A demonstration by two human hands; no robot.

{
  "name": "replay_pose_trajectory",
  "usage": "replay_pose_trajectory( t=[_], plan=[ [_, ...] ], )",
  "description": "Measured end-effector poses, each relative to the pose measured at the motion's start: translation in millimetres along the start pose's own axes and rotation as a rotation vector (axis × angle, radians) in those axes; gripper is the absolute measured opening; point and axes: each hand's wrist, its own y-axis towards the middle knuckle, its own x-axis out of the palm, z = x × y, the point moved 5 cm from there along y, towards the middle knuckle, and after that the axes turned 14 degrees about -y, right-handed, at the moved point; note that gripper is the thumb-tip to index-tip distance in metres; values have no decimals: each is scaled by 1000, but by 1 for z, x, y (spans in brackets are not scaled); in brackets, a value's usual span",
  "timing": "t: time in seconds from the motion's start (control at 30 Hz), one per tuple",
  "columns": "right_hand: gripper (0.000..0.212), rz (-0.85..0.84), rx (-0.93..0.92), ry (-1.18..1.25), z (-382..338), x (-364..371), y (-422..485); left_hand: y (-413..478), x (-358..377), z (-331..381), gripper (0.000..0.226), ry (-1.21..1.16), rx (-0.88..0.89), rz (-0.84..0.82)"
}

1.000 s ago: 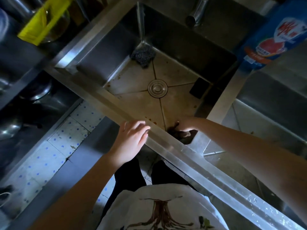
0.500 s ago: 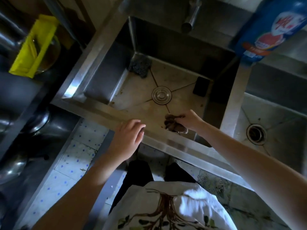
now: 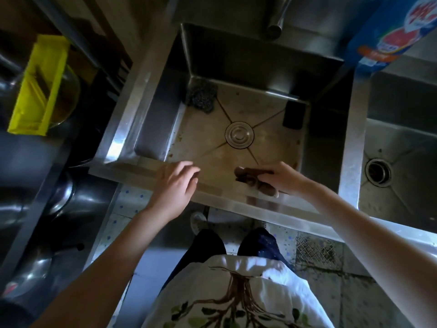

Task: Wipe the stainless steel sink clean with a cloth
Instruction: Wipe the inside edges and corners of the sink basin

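- Head view, looking straight down: my right hand (image 3: 282, 179) grips the cloth (image 3: 248, 176), fingers curled over the brown wad.
- The cloth sits inside the sink (image 3: 272, 147) at its front edge, right of centre. I cannot tell whether it presses the floor or the front wall.
- My left hand (image 3: 176, 185) rests on the front rim with fingers loose and spread, holding nothing.
- The drain cover (image 3: 239, 134) lies mid-floor, apart from the cloth.
- A scourer (image 3: 203, 97) sits in the back left corner, and a dark block (image 3: 294, 114) leans at the right wall.
- The floor shows brownish stains along its left edge.
- The tap (image 3: 275, 22) hangs over the back, and a blue bottle (image 3: 390, 31) stands at the back right.
- A second basin (image 3: 402, 138) adjoins on the right.
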Motion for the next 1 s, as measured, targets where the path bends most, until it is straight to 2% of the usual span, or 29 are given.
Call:
replay_pose_trajectory(
  t=[0.13,0.3,0.43,0.87,1.0],
  plan=[
    [57,-91,-140,-113,-3,-9,-18,3,-13,-13,27,-21,-21,-8],
    [77,63,-145,-169,-32,6,-17,3,-35,-30,30,-7,-52,28],
    [78,178,-235,-338,-61,24,-6,3,-50,-41,30,-13,-71,61],
    [76,306,-418,-440,-171,60,40,-20,-78,-83,28,-10,-120,144],
    [76,315,-453,-416,-198,67,53,-29,-83,-99,25,-25,-193,141]
  ],
)
